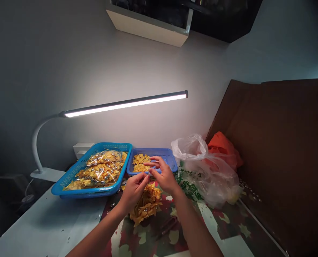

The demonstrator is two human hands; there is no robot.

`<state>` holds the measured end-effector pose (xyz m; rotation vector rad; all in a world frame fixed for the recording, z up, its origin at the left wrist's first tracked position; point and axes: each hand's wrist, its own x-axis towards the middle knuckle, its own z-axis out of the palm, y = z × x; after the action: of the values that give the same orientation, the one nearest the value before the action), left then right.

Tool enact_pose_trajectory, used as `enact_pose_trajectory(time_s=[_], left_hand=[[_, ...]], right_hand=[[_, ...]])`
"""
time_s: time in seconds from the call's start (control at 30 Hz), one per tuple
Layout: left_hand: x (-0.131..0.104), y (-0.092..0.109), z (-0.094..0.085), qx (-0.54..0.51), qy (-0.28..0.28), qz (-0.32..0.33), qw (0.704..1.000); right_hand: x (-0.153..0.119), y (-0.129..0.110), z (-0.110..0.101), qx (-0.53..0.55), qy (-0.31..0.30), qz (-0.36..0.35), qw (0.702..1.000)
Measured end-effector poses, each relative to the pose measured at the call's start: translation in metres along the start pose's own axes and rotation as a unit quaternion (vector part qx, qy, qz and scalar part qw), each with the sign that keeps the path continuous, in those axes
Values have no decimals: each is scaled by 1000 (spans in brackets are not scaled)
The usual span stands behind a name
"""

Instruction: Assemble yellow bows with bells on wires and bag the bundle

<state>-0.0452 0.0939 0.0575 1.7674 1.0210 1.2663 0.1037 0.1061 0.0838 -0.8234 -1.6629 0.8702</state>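
My left hand (134, 191) is closed, thumb pressed against the curled index finger; anything in that pinch is too small to make out. Close beside its fingertips is my right hand (164, 175), fingers stretched out and thumb apart from them, with nothing visible held. Beneath both hands lies a heap of yellow folded ribbon-like pieces (146, 207) with small shiny bits among them. Just behind them stands a small blue-violet basket (171, 157), holding loose yellow pieces (140, 162) in its left part.
At left, a larger blue basket (57, 188) holds clear bags of yellow pieces (102, 167). A lit clamp lamp (126, 104) arches above. Crumpled plastic bags (215, 178) and a red bag (221, 148) lie right, before a cardboard sheet (279, 153). Dark clip-like tool (168, 225) lies in front.
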Motion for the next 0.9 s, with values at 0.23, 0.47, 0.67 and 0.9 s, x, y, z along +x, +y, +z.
enact_pose_trajectory(time_s=[0.23, 0.47, 0.67, 0.9], left_hand=[[0, -10, 1, -23, 10, -14, 1000], [0, -13, 6, -42, -14, -7, 999], [6, -16, 1, -31, -29, -4, 999], [4, -10, -8, -13, 5, -21, 1000]], right_hand=[[0, 18, -26, 3, -25, 150, 988], [-2, 19, -10, 65, -65, 174, 980], [-2, 17, 1, -10, 2, 114, 993], [-6, 1, 5, -128, 47, 48, 989]])
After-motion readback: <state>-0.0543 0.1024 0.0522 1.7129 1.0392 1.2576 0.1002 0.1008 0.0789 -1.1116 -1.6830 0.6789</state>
